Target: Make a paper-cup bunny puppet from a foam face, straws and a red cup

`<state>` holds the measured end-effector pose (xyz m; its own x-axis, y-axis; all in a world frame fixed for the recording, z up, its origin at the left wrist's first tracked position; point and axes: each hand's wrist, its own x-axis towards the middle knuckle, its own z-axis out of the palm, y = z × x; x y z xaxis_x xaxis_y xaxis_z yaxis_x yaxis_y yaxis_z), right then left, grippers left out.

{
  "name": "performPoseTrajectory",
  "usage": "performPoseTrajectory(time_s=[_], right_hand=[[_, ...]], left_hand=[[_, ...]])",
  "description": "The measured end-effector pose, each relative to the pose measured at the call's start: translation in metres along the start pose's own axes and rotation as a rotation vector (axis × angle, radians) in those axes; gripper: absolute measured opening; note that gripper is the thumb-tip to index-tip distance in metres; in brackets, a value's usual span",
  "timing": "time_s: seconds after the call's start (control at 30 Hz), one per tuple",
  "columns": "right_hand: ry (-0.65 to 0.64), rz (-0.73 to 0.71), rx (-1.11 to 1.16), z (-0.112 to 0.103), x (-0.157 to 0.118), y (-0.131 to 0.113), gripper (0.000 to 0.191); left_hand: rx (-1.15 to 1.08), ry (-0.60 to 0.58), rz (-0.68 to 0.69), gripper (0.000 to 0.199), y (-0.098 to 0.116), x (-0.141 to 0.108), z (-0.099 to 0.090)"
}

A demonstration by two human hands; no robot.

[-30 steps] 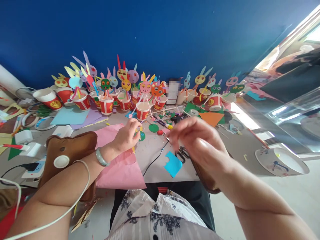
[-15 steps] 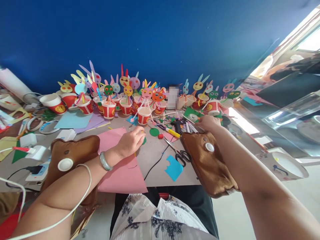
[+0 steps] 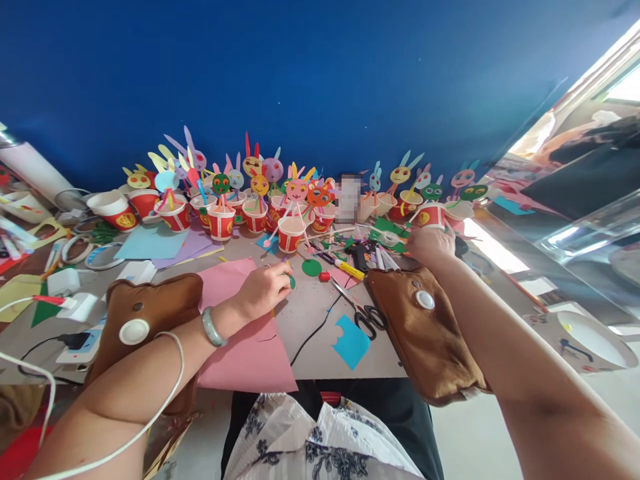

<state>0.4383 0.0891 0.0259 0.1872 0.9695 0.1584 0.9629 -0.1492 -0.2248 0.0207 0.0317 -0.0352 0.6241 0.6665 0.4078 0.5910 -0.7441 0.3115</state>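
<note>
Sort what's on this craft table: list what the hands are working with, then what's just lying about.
In hand:
left hand on the pink paper, fingers at a small green disc
right hand reaching among the green scraps and pens

Lying about:
scissors
blue cut paper
finished cup bunnies
tape rolls
brown pouches

Right hand point(image 3: 430, 245) fingertips hidden among clutter; blurred patch point(image 3: 349, 198)

Matt pink paper sheet point(image 3: 240, 347), soft brown cloth pad point(image 3: 425, 333), paper cups point(image 3: 220, 221)
</note>
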Motion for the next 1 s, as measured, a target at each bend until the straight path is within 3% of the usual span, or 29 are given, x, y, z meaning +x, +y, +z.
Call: performPoseTrajectory(time_s=[0.1, 0.23, 0.33, 0.4, 0.47, 0.6, 0.73, 0.83, 1.0], right_hand=[[-0.004, 0.044, 0.078, -0.007, -0.008, -0.014, 0.019], [-0.144, -0.069, 0.339, -0.002, -0.024, -0.043, 0.038], [-0.245, -0.171, 0.516, 0.007, -0.042, -0.072, 0.055], [-0.351, -0.254, 0.677, 0.009, -0.057, -0.092, 0.054], [-0.445, -0.302, 0.808, 0.007, -0.07, -0.112, 0.049], [-0.603, -0.317, 0.893, -0.001, -0.089, -0.141, 0.049], [-0.687, -0.342, 0.965, 0.006, -0.097, -0.158, 0.046], [-0.777, -0.352, 1.004, 0.02, -0.105, -0.167, 0.046], [-0.883, -0.319, 1.047, 0.04, -0.117, -0.175, 0.049]], left_hand=[[-0.05, -0.004, 0.028, 0.024, 0.0, 0.001, -0.002], [-0.154, -0.011, 0.018, 0.042, 0.003, 0.002, -0.005], [-0.338, 0.006, -0.056, 0.029, 0.008, 0.002, -0.007], [-0.498, 0.01, -0.153, 0.022, 0.01, 0.002, -0.008], [-0.642, -0.01, -0.235, 0.037, 0.011, 0.002, -0.007], [-0.833, -0.055, -0.296, 0.044, 0.009, 0.002, -0.005], [-1.011, -0.087, -0.36, 0.058, 0.009, 0.004, -0.007], [-1.106, -0.087, -0.359, 0.054, 0.01, 0.006, -0.011], [-1.234, 0.045, -0.456, 0.046, 0.013, 0.01, -0.017]])
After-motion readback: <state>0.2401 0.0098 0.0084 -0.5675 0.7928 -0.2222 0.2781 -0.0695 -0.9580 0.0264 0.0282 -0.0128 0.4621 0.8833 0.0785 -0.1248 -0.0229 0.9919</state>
